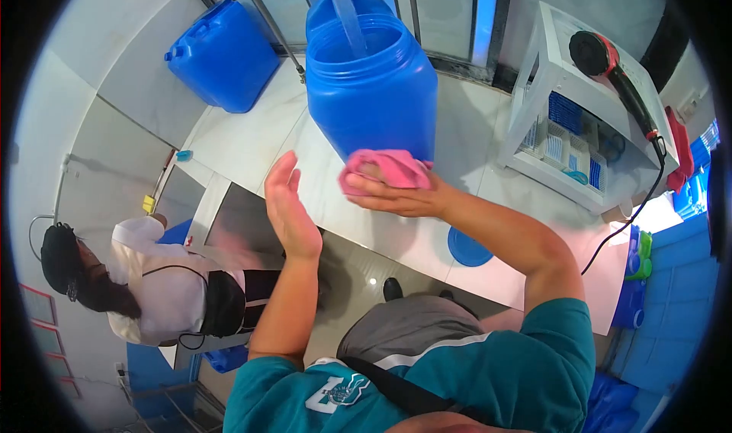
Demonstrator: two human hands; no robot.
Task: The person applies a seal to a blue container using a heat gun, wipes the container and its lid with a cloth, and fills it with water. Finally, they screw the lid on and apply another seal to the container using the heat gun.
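A pink cloth (398, 169) is held in my right hand (400, 196), its fingers folded round it, just below the base of a large blue container (374, 101). The container stands upright on the white counter with its wide mouth uncovered, and a clear tube (347, 17) reaches down into it. My left hand (291, 210) is raised to the left of the container, holding nothing, its fingers extended and the palm turned toward the right. A round blue lid (470, 247) lies on the counter to the right of my right hand.
Another blue container (223, 55) sits at the counter's back left. On the right, a white drawer cabinet (560, 154) carries a black and red heat tool (621, 82) with a hanging cord. A person (164, 276) in white is at the left.
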